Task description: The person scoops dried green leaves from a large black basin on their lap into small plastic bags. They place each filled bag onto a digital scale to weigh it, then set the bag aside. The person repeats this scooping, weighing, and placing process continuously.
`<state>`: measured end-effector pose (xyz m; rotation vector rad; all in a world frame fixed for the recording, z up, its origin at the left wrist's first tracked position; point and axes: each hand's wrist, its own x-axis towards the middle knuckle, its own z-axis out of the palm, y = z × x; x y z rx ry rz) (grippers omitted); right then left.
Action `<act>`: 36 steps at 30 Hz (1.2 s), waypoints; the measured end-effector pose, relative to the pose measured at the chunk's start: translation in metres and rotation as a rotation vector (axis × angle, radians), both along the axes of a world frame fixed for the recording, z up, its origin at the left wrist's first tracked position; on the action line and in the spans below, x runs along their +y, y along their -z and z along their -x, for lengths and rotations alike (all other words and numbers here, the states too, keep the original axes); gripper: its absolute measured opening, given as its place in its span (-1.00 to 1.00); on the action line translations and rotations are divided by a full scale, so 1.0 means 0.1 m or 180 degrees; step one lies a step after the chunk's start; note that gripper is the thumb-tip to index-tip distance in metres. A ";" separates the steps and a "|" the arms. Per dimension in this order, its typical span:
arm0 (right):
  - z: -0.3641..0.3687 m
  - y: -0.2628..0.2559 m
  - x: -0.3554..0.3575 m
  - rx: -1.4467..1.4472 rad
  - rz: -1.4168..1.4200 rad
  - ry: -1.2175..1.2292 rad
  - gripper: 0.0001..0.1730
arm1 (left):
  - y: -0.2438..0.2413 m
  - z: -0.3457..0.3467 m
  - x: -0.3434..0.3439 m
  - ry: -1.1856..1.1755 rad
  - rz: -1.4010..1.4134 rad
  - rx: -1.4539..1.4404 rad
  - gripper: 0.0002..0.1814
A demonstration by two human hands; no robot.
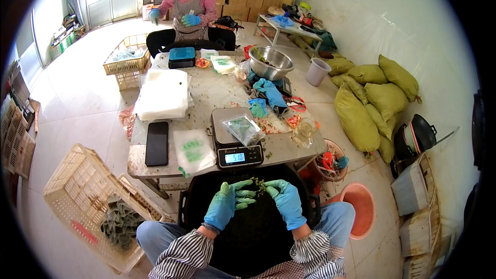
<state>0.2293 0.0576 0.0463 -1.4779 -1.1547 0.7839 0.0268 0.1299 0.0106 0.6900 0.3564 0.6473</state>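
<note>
Both my hands wear blue gloves stained green at the fingers, above a large black tub [252, 236] of dark loose material between my knees. My right hand [286, 201] pinches a small green plant sprig [258, 186]. With fingers spread, my left hand [228, 201] faces it; its index fingertip is at the sprig's left end, and I cannot tell whether they touch. Just beyond the tub, a digital scale [228, 135] with a lit display carries a clear plastic bag [243, 128] of green contents. Left of it lie a printed clear bag [193, 151] and a smartphone [157, 143].
The metal table [201, 93] holds a stack of plastic bags [164, 95], a steel bowl [271, 62] and blue gloves [269, 92]. A plastic crate [87, 186] containing filled bags stands left; a pink bucket [358, 209] stands right. Across sits a gloved co-worker [190, 11]. Green sacks [356, 120] line the wall.
</note>
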 end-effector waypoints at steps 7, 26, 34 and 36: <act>0.11 -0.08 -0.01 -0.0379 -0.0004 0.0217 -0.90 | -0.04 -0.01 0.01 0.0058 0.0039 0.0073 0.02; 0.23 -0.07 -0.13 -0.2186 0.0072 -0.0211 -0.85 | -0.20 -0.05 -0.17 -0.1833 -0.4011 0.2799 -0.73; 0.34 0.13 -0.12 -0.3037 -0.0296 0.0085 -0.90 | -0.14 -0.13 -0.23 -0.1734 -0.4520 0.2924 -0.92; 0.41 0.20 -0.09 -0.3136 -0.0366 0.0301 -0.90 | -0.16 -0.17 -0.22 -0.1764 -0.4497 0.2836 -0.90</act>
